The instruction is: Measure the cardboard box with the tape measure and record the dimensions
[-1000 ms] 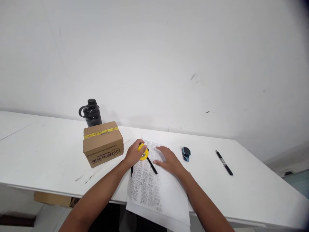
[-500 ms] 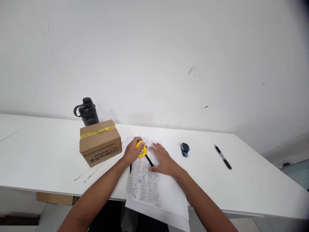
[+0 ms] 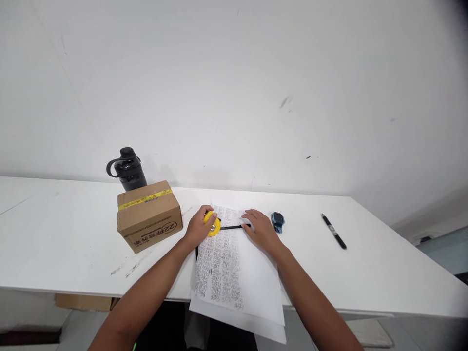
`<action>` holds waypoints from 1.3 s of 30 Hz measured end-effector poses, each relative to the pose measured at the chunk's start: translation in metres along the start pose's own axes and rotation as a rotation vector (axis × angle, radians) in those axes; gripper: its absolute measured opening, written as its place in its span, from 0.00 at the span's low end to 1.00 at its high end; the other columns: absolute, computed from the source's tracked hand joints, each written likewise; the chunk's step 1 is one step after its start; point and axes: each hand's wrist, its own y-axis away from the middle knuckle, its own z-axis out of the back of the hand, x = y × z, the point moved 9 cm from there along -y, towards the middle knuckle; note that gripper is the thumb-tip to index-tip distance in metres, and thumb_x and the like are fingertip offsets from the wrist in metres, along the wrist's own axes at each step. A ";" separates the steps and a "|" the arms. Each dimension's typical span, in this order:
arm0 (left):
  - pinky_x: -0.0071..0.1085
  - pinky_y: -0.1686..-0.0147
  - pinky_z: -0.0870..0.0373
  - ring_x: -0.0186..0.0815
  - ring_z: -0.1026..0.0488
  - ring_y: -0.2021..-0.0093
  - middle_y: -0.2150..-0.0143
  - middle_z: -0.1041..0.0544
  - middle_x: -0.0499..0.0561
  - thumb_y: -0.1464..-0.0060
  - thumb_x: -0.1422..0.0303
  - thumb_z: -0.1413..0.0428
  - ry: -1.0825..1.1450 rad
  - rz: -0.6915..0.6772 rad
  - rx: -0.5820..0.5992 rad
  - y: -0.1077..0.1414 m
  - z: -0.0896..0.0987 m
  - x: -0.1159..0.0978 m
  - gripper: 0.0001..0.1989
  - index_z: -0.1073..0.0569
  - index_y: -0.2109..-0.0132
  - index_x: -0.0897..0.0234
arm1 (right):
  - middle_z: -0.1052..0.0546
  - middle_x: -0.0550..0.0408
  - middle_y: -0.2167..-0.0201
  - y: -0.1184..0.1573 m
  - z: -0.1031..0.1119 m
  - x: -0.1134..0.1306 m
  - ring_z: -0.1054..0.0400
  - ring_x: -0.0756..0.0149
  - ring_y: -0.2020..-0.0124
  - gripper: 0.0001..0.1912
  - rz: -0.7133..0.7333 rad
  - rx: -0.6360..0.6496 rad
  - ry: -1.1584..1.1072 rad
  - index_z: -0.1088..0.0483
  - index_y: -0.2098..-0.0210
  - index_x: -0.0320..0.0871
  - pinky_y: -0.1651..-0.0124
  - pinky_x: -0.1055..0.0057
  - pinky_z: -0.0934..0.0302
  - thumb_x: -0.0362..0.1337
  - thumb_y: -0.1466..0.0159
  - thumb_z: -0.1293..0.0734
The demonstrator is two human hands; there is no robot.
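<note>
My left hand [image 3: 198, 226] is closed round a yellow tape measure [image 3: 213, 228], resting over the upper left of a printed sheet of paper [image 3: 219, 273]. From the tape measure a thin black strap [image 3: 231, 227] runs across the sheet to the right. Its far end lies between the thumb and fingers of my right hand [image 3: 261, 231], which is over the paper's upper right. More white paper [image 3: 237, 319] shows beneath the printed sheet and hangs past the table's front edge. A dark edge peeks out at the sheet's left side; what it belongs to is hidden.
Left of my hands sits a taped cardboard box [image 3: 149, 214], with a black bottle [image 3: 128, 168] behind it. A blue watch [image 3: 278, 220] lies just right of my right hand. Farther right is a black pen [image 3: 334, 231] on the white table [image 3: 380, 273].
My right hand has moved up and right from the sheet's middle and closed on the strap. The strap has swung from slanting downward to nearly level. My left hand keeps the tape measure.
</note>
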 end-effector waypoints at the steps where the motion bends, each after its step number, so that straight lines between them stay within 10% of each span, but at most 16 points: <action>1: 0.30 0.65 0.35 0.35 0.29 0.66 0.64 0.26 0.46 0.43 0.54 0.50 0.001 -0.001 -0.001 0.000 0.000 0.000 0.15 0.31 0.55 0.58 | 0.26 0.45 0.49 -0.001 -0.001 0.003 0.36 0.52 0.44 0.15 0.015 0.017 -0.019 0.28 0.54 0.44 0.42 0.51 0.42 0.37 0.35 0.41; 17: 0.29 0.66 0.35 0.33 0.30 0.67 0.65 0.27 0.45 0.43 0.54 0.50 0.003 -0.002 0.001 0.001 0.001 -0.001 0.14 0.31 0.56 0.58 | 0.27 0.54 0.69 -0.001 0.007 -0.012 0.34 0.59 0.62 0.10 -0.232 0.074 0.086 0.38 0.75 0.44 0.51 0.60 0.47 0.40 0.38 0.39; 34: 0.33 0.57 0.33 0.38 0.27 0.58 0.57 0.24 0.48 0.43 0.56 0.49 -0.018 -0.034 -0.011 0.004 0.001 -0.008 0.15 0.29 0.52 0.56 | 0.28 0.50 0.69 -0.005 -0.001 -0.024 0.34 0.59 0.64 0.13 -0.171 -0.017 0.032 0.34 0.72 0.44 0.59 0.64 0.42 0.44 0.36 0.42; 39: 0.41 0.48 0.35 0.44 0.27 0.51 0.52 0.23 0.50 0.48 0.60 0.43 0.011 -0.020 -0.022 0.032 0.010 -0.019 0.21 0.30 0.47 0.54 | 0.25 0.42 0.59 -0.002 0.001 0.000 0.31 0.50 0.55 0.19 -0.098 -0.050 0.076 0.30 0.62 0.42 0.51 0.51 0.39 0.50 0.35 0.44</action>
